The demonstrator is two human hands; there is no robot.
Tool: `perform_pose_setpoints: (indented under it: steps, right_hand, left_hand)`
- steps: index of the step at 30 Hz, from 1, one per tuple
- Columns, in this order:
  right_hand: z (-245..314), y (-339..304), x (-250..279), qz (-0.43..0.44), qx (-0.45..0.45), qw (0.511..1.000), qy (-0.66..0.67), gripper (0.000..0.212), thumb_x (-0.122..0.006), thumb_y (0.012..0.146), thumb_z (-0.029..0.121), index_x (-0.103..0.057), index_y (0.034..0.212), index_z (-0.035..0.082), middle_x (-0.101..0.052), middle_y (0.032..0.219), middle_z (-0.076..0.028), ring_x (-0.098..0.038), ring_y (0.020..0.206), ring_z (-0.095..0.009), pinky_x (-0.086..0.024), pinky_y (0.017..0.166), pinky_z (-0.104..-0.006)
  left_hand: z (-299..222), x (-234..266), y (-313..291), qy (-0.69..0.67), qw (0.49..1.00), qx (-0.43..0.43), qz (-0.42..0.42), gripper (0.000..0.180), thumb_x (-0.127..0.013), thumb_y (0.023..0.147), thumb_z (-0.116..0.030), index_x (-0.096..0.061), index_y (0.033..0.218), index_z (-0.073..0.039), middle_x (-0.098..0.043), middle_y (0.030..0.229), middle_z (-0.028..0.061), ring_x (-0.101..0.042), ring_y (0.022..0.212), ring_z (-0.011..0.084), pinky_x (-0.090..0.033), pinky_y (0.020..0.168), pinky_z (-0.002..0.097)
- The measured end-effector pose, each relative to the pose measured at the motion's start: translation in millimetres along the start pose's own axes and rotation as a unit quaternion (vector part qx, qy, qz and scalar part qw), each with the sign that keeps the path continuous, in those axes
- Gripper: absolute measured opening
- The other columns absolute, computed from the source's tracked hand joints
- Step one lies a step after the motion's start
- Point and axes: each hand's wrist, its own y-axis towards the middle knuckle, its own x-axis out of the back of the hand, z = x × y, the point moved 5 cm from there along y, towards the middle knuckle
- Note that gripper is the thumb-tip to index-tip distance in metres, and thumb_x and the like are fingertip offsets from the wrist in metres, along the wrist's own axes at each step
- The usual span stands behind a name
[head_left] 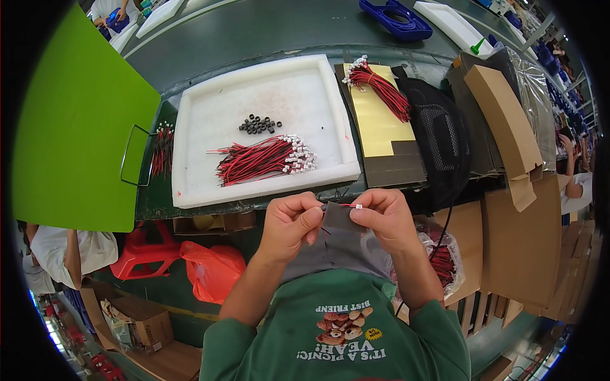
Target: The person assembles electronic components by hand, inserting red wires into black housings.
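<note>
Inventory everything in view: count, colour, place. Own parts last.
Held wire: 1, red with white connector, between both hands
Foam tray: 1, white, on bench
Rings: pile, black, in tray
Loose wires: pile, red and black, in tray
Side wires: cluster, red and black, left of tray
Wire bundle: 1, red and black, on yellow sheet
Yellow sheet: 1, right of tray
Mesh item: 1, black, right of sheet
Panel: 1, green, left
Blue part: 1, far bench
Stool: 1, red, lower left
Bag: 1, red, beside stool
Cartons: several, brown, both sides
Background people, items: several, too small to count
Left hand, right hand: 2, bare, before tray
</note>
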Motion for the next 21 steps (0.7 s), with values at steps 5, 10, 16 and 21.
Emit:
perform_pose_setpoints:
  steps: [5,10,16,21]
  right_hand:
    - [-7.7,-3.9,2.7,0.026,-0.079,0.994,0.064,0.01,-0.063,0.073,0.008,-0.06,0.074,-0.001,-0.057,0.062,-0.002,-0.049,0.048,-0.006,-0.039,0.043,-0.0172]
    - [-6.6,-11.9,1.1,0.039,-0.079,0.988,0.128,0.01,-0.063,0.074,0.008,-0.059,0.075,-0.001,-0.057,0.065,-0.002,-0.05,0.052,-0.006,-0.041,0.046,-0.0184]
    - [5.3,-5.3,-10.1,-0.003,0.066,0.997,0.034,0.009,-0.064,0.074,0.005,-0.058,0.078,-0.001,-0.058,0.069,-0.002,-0.051,0.06,-0.004,-0.041,0.053,-0.0172]
    - [5.5,-2.6,-12.9,-0.032,0.091,0.995,-0.038,0.009,-0.065,0.074,0.006,-0.059,0.078,-0.001,-0.058,0.07,-0.001,-0.05,0.062,-0.003,-0.04,0.055,-0.0159]
  left_hand:
    - [-4.8,10.8,2.5,0.134,0.987,-0.08,-0.026,0.011,-0.06,0.079,-0.01,-0.06,0.082,0.001,-0.053,0.067,0.0035,-0.045,0.045,0.006,-0.035,0.04,0.0169]
    - [-6.0,18.5,4.4,0.114,0.983,-0.098,-0.106,0.011,-0.059,0.08,-0.007,-0.061,0.086,0.001,-0.055,0.069,0.0046,-0.048,0.046,0.0072,-0.038,0.041,0.018]
    - [-0.8,-2.2,-2.9,0.144,0.978,-0.112,-0.104,0.015,-0.058,0.081,-0.009,-0.061,0.089,0.003,-0.056,0.07,0.0065,-0.05,0.048,0.0094,-0.04,0.041,0.0192]
    - [-0.3,-6.1,-7.2,0.164,0.979,-0.098,-0.065,0.016,-0.055,0.081,-0.002,-0.059,0.095,0.004,-0.054,0.074,0.0067,-0.054,0.053,0.0103,-0.044,0.047,0.0197]
